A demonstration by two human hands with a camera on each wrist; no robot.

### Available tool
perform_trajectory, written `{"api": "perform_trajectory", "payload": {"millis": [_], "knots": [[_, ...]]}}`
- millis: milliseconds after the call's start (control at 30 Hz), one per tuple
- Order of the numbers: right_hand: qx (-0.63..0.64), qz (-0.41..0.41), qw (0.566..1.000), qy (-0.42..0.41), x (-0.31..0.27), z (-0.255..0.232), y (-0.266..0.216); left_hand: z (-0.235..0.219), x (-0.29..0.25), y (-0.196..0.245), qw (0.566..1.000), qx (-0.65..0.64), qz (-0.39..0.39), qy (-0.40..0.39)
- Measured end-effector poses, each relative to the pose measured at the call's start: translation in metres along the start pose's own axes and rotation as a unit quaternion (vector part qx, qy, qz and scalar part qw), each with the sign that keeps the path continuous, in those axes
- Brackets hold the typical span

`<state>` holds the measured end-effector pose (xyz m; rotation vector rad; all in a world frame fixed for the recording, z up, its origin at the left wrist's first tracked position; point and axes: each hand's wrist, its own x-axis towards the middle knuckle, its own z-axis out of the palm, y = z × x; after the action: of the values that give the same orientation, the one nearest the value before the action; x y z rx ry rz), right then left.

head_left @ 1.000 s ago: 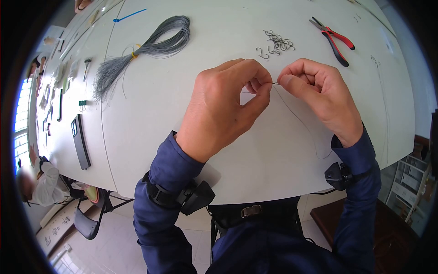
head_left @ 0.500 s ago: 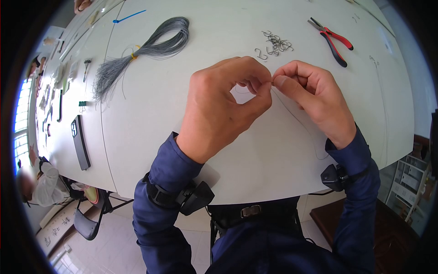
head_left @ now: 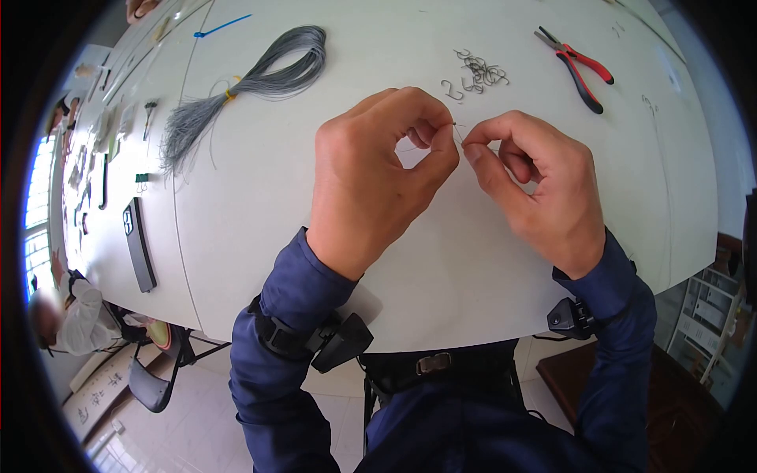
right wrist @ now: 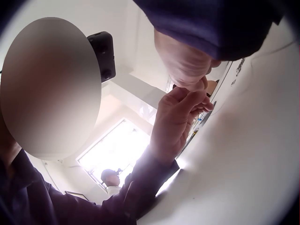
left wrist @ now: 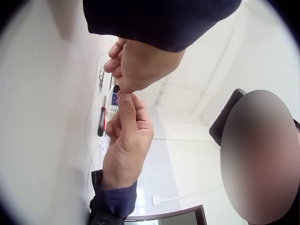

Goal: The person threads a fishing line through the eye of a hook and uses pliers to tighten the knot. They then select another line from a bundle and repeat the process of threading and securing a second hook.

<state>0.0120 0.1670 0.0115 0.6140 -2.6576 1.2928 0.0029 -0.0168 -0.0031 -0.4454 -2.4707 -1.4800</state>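
In the head view my left hand pinches a small dark hook between thumb and index finger, its tip just showing past them. Close on its right, my right hand pinches a thin line that runs to the hook. Both hands are raised over the table, fingertips a small gap apart. The left wrist view shows the line hanging in a long curve beside the right hand. Beyond the fingers lies a pile of hooks. How the line is wound at the hook is hidden.
Red-handled pliers lie at the back right of the white table. At the back left are a grey line bundle and a blue cable tie. A dark phone lies at the left.
My right hand has drawn slightly down and away from the left fingertips, which it met half a second ago. My left hand has shifted a little up and left, and the hook's tip now shows.
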Motion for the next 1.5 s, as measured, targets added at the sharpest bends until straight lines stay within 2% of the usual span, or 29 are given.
{"api": "perform_trajectory", "payload": {"millis": [200,300,433,567,733,900,1100,1200,1300,1400,1500], "knots": [[0.009,0.014,0.999,0.033,0.001,-0.002,0.003,0.003,-0.001,-0.003,0.998,0.006,0.058,-0.039],[0.066,0.085,0.994,-0.007,0.004,-0.007,0.007,0.004,-0.003,-0.002,0.995,0.003,0.082,-0.056],[0.165,0.107,0.980,-0.032,0.007,-0.007,0.018,0.005,-0.003,0.000,0.993,-0.011,0.102,-0.055],[0.242,0.134,0.960,-0.050,0.008,-0.008,0.021,0.001,-0.003,0.005,0.993,-0.027,0.098,-0.054],[0.272,0.170,0.944,-0.072,0.007,-0.012,0.014,-0.002,-0.004,0.010,0.994,-0.043,0.086,-0.052],[0.289,0.177,0.940,-0.033,0.005,-0.005,0.008,-0.003,-0.004,0.013,0.996,-0.067,0.046,-0.024],[0.139,0.110,0.983,0.036,0.002,0.000,-0.003,-0.002,0.000,0.013,0.998,-0.056,0.012,0.019],[0.020,-0.004,0.998,0.061,0.000,0.005,-0.002,-0.001,0.000,0.010,0.999,-0.032,0.021,0.033],[-0.084,-0.122,0.987,0.069,0.001,0.005,0.004,0.000,0.000,0.006,0.998,-0.001,0.042,0.042],[-0.130,-0.139,0.980,0.053,0.000,0.002,0.001,0.000,0.001,0.005,0.997,0.038,0.064,0.038],[-0.103,-0.150,0.981,0.070,0.004,-0.002,0.000,0.002,0.000,0.005,0.996,0.044,0.068,0.022]]}}
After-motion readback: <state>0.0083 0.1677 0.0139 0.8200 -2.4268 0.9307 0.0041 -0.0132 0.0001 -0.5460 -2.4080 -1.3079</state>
